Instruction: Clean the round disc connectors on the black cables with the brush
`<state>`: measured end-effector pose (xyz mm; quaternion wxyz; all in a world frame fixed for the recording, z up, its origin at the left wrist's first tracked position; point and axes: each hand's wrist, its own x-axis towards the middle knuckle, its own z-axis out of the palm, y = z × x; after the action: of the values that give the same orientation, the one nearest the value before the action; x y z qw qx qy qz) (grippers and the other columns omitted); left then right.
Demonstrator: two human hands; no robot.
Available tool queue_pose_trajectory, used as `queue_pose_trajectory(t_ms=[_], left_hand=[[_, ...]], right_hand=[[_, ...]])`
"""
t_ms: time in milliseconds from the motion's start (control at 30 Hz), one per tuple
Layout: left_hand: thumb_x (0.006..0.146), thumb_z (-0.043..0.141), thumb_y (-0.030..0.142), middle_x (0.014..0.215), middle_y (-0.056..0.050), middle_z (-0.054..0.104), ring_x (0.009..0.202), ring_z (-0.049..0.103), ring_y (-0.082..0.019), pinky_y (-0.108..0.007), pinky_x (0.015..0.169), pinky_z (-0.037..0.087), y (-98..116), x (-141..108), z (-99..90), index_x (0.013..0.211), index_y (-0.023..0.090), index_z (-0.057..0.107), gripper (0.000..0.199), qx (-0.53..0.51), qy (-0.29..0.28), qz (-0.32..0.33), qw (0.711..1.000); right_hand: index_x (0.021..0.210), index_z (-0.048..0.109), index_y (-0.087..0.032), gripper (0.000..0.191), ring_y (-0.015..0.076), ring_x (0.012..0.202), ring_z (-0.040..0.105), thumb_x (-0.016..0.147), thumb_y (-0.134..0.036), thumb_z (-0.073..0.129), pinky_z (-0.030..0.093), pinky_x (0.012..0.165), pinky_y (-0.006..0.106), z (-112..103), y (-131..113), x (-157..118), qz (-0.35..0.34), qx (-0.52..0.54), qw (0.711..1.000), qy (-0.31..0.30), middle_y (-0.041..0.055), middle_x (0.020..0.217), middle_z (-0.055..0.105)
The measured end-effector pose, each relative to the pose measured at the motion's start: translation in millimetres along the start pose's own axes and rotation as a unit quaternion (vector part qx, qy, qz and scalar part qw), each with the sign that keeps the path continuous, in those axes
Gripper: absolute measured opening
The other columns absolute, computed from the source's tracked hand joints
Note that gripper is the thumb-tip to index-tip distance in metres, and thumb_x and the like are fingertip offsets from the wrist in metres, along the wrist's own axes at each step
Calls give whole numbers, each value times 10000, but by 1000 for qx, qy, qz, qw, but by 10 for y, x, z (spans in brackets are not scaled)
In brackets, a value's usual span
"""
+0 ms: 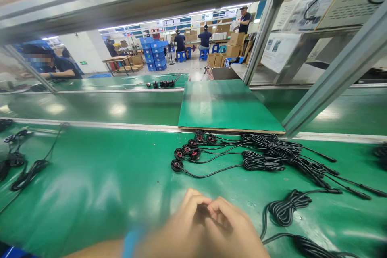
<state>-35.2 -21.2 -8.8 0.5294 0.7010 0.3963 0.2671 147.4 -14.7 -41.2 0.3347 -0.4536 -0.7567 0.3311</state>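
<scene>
My left hand [183, 215] and my right hand [231, 223] meet at the bottom middle, low over the green work surface [121, 177]. The fingers of both are curled in, with the tips close together. Whatever may be between them is hidden by the hands, and the left side is partly blurred. A blue band [132, 242] circles my left wrist. Just beyond the hands lie several round black parts with red centres [179, 154], joined to bundled black cables [263, 161]. Right of my right hand rests another coiled black cable [286, 209].
More black cables [28, 175] lie at the left. A raised green board [223, 105] sits behind the round parts, beside a slanted metal post [332, 76]. Across the bench are a person [57, 66] and a row of small black parts [163, 84].
</scene>
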Motion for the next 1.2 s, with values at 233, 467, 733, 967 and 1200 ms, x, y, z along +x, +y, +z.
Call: queue_pose_trajectory(t_ms=[233,467,733,967,1200], left_hand=[[960,439,284,1217,-127,457,1159,478,-257,-424,1016,419,-102,-53,30,1456,251,369,502,-10,-2,10,1000],[921,545,439,1257,-153,544,1078,571,-261,-445,981,462,-28,-7,-28,1353,211,447,499,-132,58,-43,989],[914,563,493,966,-104,694,878,659,-207,-379,857,510,-67,46,-85,1358,167,463,560,-234,54,-44,970],[821,703,482,1002,-83,638,834,640,-173,-338,827,505,-145,101,-39,1283,173,528,583,-298,73,-47,951],[735,798,334,1007,-41,565,895,533,-153,-265,795,446,-245,132,44,1203,206,503,568,-281,103,-79,951]], right_hand=[[708,466,-227,136,127,551,493,816,-270,537,411,517,216,93,31,-7,66,62,996,-1,-43,645,514],[820,621,-210,346,159,641,566,959,-455,421,424,569,234,-255,-29,134,109,118,984,-78,-4,707,614],[817,586,-272,253,162,673,602,669,-81,660,337,564,231,-459,100,113,33,-219,967,-128,-73,746,619],[858,568,-239,252,189,621,624,754,-31,471,362,549,264,-367,302,35,-37,-338,939,-61,-16,729,598],[817,427,-238,119,150,548,544,907,-183,371,410,552,257,-538,54,85,0,-172,985,20,-45,652,510]])
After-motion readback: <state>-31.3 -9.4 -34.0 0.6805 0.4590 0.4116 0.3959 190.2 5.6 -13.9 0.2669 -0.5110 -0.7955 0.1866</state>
